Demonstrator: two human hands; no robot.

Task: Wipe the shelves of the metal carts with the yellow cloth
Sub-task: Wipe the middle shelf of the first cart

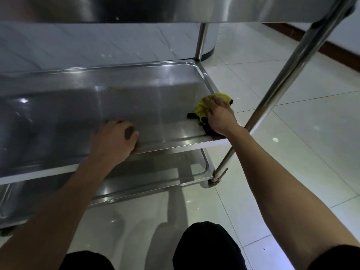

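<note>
Nearest the camera, two knees in black trousers [206,248] hover over the pale tiled floor [292,133]. Above them, the cart's bottom shelf [155,180] shows under the middle shelf [97,106]. The left hand [115,141] rests on the middle shelf's front rim, fingers seemingly curled over the edge, though blur hides the grip. Further right, the right hand [218,115] lies flat with spread fingers, pressing the yellow cloth [201,108] onto that shelf's right end, beside the slanted steel post [288,78]. The top shelf [175,8] looms overhead.
</note>
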